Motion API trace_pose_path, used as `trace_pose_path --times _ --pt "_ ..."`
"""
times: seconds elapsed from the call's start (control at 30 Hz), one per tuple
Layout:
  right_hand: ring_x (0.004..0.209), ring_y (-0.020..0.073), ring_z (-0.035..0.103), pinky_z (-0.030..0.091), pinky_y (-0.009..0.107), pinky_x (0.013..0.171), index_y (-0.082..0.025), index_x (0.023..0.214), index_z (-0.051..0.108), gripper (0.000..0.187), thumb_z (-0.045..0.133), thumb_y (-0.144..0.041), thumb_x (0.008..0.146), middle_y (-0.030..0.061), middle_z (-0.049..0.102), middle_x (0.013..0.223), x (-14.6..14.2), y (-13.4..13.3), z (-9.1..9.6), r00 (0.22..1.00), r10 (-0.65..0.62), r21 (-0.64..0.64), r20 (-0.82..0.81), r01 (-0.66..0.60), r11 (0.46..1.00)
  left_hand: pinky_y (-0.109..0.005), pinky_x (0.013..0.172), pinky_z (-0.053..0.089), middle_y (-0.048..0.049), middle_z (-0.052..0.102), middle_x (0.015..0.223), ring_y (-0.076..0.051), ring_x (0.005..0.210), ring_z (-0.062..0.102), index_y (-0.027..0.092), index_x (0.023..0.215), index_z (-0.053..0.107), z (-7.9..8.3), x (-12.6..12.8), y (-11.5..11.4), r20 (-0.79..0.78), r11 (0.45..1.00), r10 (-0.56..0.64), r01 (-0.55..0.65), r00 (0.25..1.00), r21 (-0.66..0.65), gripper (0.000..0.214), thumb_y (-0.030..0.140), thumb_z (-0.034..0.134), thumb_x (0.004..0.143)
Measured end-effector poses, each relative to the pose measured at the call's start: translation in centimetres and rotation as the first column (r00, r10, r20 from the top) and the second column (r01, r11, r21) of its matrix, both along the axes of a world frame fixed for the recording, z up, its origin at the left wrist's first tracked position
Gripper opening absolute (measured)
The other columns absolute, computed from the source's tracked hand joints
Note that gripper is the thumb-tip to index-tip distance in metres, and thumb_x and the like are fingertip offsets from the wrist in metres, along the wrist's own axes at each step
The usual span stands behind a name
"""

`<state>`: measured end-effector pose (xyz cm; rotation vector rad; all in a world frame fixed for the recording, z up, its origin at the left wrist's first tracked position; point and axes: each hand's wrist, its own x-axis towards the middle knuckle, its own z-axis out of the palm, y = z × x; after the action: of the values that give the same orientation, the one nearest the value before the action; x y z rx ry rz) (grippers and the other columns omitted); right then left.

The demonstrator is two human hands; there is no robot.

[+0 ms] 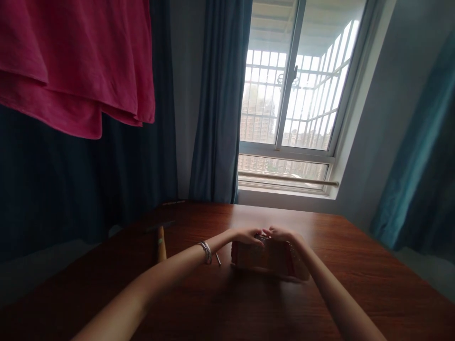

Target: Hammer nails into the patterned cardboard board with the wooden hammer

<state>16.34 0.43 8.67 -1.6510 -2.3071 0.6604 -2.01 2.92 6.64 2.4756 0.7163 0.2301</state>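
Note:
A small red and orange patterned pouch (265, 258) stands on the brown wooden table (227, 303). My left hand (247, 235) and my right hand (280, 233) meet at its top edge, fingers pinched together on a small dark part there that I cannot make out. A silver bracelet (206, 252) circles my left wrist. A small nail (218, 258) lies on the table just left of the pouch.
A hammer (160, 240) with a wooden handle lies at the table's left edge. Blue curtains (216, 104) frame a barred window (295, 99) behind the table. A pink cloth (78, 61) hangs at the upper left.

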Motion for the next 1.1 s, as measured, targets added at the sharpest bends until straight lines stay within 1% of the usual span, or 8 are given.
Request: trace_pose_path --times 0.13,0.3,0.47,0.7,0.8,0.9,1.0,1.1 --pt "0.04 0.0073 0.028 0.024 0.023 0.044 -0.016 0.043 0.051 0.041 0.051 -0.037 0.078 -0.0064 0.032 0.04 2.8 -1.1 -1.9 0.999 -0.027 -0.084 0.035 0.03 0.996 -0.025 0.054 0.032 -0.0036 0.059 0.075 -0.016 0.063 0.048 0.019 0.088 0.059 -1.9 2.0 -0.7 -0.064 0.992 0.024 -0.015 0.998 0.128 0.039 0.053 0.059 0.069" --pt "0.042 0.0062 0.021 0.019 0.022 0.043 -0.016 0.043 0.048 0.039 0.052 -0.035 0.077 -0.0078 0.024 0.041 4.0 -2.1 -3.7 0.999 -0.039 -0.059 0.001 0.039 0.997 -0.021 0.052 0.03 -0.0003 0.057 0.07 -0.012 0.06 0.046 0.019 0.085 0.061 -3.7 2.6 -0.9 -0.043 0.991 0.036 -0.031 0.998 0.13 0.042 0.058 0.054 0.071" --pt "0.044 0.0063 0.029 0.022 0.021 0.044 -0.014 0.053 0.059 0.029 0.054 -0.033 0.075 -0.0062 0.037 0.044 4.3 -2.4 -5.1 0.997 -0.028 -0.006 -0.075 0.028 1.0 -0.02 0.049 0.025 0.0024 0.051 0.059 -0.009 0.052 0.038 0.015 0.074 0.063 -4.2 2.0 -1.5 0.018 0.996 0.082 -0.082 0.996 0.023 0.048 0.062 0.053 0.068" --pt "0.05 0.0094 0.046 0.033 0.02 0.048 -0.015 0.089 0.067 0.026 0.051 -0.031 0.077 -0.0007 0.059 0.058 4.6 -2.7 -6.3 0.985 0.004 0.06 -0.173 0.006 0.998 -0.019 0.047 0.024 0.0043 0.045 0.054 -0.007 0.049 0.034 0.014 0.074 0.064 -3.4 1.1 -1.5 0.006 0.983 0.087 -0.085 0.996 -0.161 0.046 0.058 0.049 0.073" --pt "0.056 0.0124 0.053 0.037 0.021 0.051 -0.017 0.098 0.065 0.032 0.052 -0.038 0.077 0.0002 0.063 0.063 4.6 -3.4 -6.6 0.981 0.048 0.099 -0.187 -0.03 0.995 -0.019 0.05 0.029 0.0026 0.053 0.059 -0.008 0.053 0.041 0.015 0.08 0.065 -3.8 1.3 -1.7 0.001 0.995 0.078 -0.078 0.997 -0.058 0.04 0.05 0.045 0.079" --pt "0.074 0.0166 0.059 0.043 0.024 0.064 -0.021 0.103 0.062 0.036 0.055 -0.043 0.075 0.0022 0.068 0.082 4.6 -4.2 -6.8 0.976 0.101 0.156 -0.193 -0.071 0.985 -0.021 0.059 0.037 -0.0026 0.063 0.074 -0.013 0.065 0.052 0.017 0.087 0.064 -4.6 1.7 -2.3 -0.026 0.979 0.121 -0.115 0.992 0.167 0.035 0.042 0.041 0.084" --pt "0.091 0.0192 0.058 0.042 0.028 0.079 -0.024 0.106 0.06 0.035 0.054 -0.042 0.077 0.0041 0.066 0.101 4.6 -4.6 -7.1 0.977 0.11 0.226 -0.184 -0.067 0.972 -0.027 0.066 0.042 -0.0097 0.064 0.085 -0.019 0.074 0.058 0.015 0.09 0.062 -5.4 2.2 -3.2 -0.072 0.9 0.231 -0.185 0.97 0.395 0.038 0.038 0.032 0.088" --pt "0.097 0.0209 0.056 0.039 0.031 0.086 -0.024 0.108 0.058 0.035 0.052 -0.042 0.079 0.0064 0.063 0.106 4.5 -4.8 -7.7 0.984 0.072 0.292 -0.166 -0.02 0.956 -0.031 0.066 0.044 -0.013 0.063 0.087 -0.021 0.074 0.059 0.012 0.093 0.058 -5.8 2.6 -3.9 -0.08 0.832 0.3 -0.22 0.951 0.509 0.042 0.034 0.022 0.091"
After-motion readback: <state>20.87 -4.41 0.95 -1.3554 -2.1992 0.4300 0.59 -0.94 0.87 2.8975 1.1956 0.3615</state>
